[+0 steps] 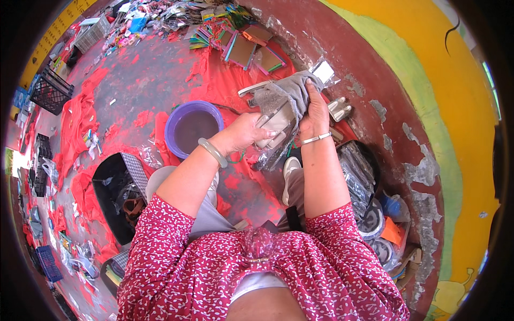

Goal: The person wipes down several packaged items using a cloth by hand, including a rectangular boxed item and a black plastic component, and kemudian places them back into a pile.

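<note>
My left hand point(247, 130) grips the lower edge of a framed mirror point(270, 109) with a pale frame, held tilted in front of me. My right hand point(314, 111) presses a grey cloth point(293, 91) over the mirror's upper right side. The cloth drapes across most of the mirror's face. A pale green bangle sits on my left wrist and a silver bracelet on my right. Crinkled clear plastic wrap point(270, 155) hangs below the mirror.
A purple basin point(193, 127) of dark water stands on the floor left of my hands. Several coloured framed mirrors point(243, 45) lie further away. A black box point(119, 192) is at my left, plastic bags and tape rolls point(372, 214) at my right, black crates point(49, 92) far left.
</note>
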A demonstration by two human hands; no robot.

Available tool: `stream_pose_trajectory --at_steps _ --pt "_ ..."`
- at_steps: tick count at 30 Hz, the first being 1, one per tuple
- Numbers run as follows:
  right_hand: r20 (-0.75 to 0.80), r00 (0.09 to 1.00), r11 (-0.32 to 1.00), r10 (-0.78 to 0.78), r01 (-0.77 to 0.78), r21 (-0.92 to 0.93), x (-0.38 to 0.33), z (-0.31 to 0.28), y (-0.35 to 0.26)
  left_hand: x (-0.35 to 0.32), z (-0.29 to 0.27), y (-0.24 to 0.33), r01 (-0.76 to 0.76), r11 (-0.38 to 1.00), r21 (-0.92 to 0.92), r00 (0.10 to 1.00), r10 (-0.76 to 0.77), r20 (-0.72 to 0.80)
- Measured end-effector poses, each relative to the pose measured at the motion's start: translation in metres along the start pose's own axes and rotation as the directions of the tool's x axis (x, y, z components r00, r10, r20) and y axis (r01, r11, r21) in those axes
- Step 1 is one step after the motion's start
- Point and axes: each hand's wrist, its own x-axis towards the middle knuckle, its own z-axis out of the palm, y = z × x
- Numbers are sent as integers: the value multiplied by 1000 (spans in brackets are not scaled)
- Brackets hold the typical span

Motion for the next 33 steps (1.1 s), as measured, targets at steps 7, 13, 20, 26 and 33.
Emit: stream_pose_trajectory --at_steps 7,13,20,26,33 --pt "182 972 984 146 -125 -123 -32 21 13 2 -7 -4 -98 994 38 989 102 -106" --pt "235 925 937 298 -237 -256 -45 27 35 -2 -20 1 -83 996 -44 972 71 -225" --pt "196 965 957 171 -115 -268 -41 29 36 3 -53 1 -172 933 316 983 143 112" --pt "258 937 902 237 -114 -417 -36 28 20 -19 -67 49 -208 977 -38 862 164 -480" --pt "361 785 658 504 -77 -749 -53 38 43 3 -46 29 -255 874 -414 938 121 -324"
